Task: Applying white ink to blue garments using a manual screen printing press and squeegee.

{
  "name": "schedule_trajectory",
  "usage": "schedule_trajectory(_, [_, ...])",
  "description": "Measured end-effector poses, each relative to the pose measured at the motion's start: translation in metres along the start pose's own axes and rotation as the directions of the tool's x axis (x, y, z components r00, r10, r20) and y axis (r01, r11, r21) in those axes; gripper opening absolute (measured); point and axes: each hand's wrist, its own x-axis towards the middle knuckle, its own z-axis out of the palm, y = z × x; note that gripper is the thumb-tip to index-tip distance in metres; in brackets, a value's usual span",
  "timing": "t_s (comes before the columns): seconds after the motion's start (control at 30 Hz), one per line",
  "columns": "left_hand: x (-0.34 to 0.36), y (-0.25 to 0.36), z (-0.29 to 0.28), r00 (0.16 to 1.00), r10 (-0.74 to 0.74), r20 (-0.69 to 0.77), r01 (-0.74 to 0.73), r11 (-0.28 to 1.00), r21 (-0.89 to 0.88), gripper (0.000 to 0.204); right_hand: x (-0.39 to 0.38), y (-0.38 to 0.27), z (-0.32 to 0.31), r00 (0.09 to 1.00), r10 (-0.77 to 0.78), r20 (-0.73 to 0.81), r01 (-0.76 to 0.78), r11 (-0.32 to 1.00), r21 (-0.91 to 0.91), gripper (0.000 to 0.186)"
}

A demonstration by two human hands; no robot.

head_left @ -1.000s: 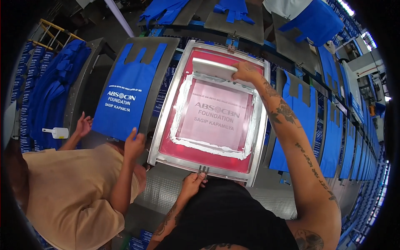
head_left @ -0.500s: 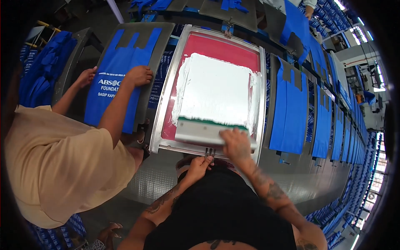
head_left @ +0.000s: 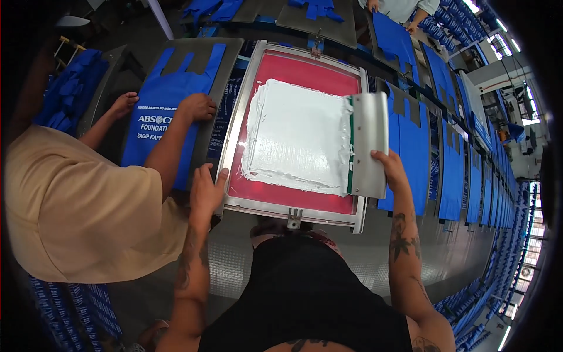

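Observation:
A metal-framed printing screen [head_left: 229, 201] with a red mesh lies in front of me, a broad patch of white ink [head_left: 296, 135] over its middle. My right hand [head_left: 387, 167] grips a metal squeegee [head_left: 371, 129] with a green blade, standing lengthwise at the right edge of the ink. My left hand [head_left: 208, 190] is at the left rail of the screen frame, fingers apart with the fingertips on or beside the rail. A metal bracket [head_left: 294, 218] sits on the frame's near edge.
A co-worker in a tan shirt [head_left: 88, 205] handles a printed blue bag [head_left: 155, 149] on the board to my left. More blue bags [head_left: 404, 158] lie on boards to the right. Another person's hands [head_left: 413, 26] hold a bag across the rack. A blue pile [head_left: 70, 88] sits at far left.
The squeegee has turned from crosswise at the near end to lengthwise on the right. My left hand has left the near bracket for the left rail. White ink now covers the stencil.

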Motion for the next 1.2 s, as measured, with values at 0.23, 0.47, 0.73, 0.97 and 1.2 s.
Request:
schedule_trajectory(0.23, [-0.004,-0.009,0.03,0.982,-0.161,0.097,0.18,0.954,-0.241,0.058,0.026,0.102,-0.01,0.995,0.074,-0.07,-0.017,0.795,0.606,0.051])
schedule_trajectory(0.47, [-0.061,0.124,0.095,0.986,-0.105,0.129,0.144,0.927,-0.347,0.056,-0.024,0.123,-0.185,0.98,-0.004,-0.2,0.119,0.814,0.569,0.044])
schedule_trajectory(0.73, [-0.12,0.266,0.215,0.974,-0.109,0.199,0.185,0.892,-0.413,0.052,-0.046,0.148,-0.359,0.981,-0.006,-0.193,0.125,0.782,0.61,0.048])
schedule_trajectory(0.97, [-0.14,0.272,0.235,0.971,-0.148,0.19,0.209,0.91,-0.359,0.053,0.001,0.219,-0.397,0.967,0.09,-0.238,0.083,0.77,0.632,0.044])
schedule_trajectory(1.2, [-0.139,0.272,0.225,0.97,-0.16,0.182,0.202,0.949,-0.242,0.055,-0.015,0.161,-0.367,0.997,-0.005,-0.075,0.051,0.779,0.625,0.034])
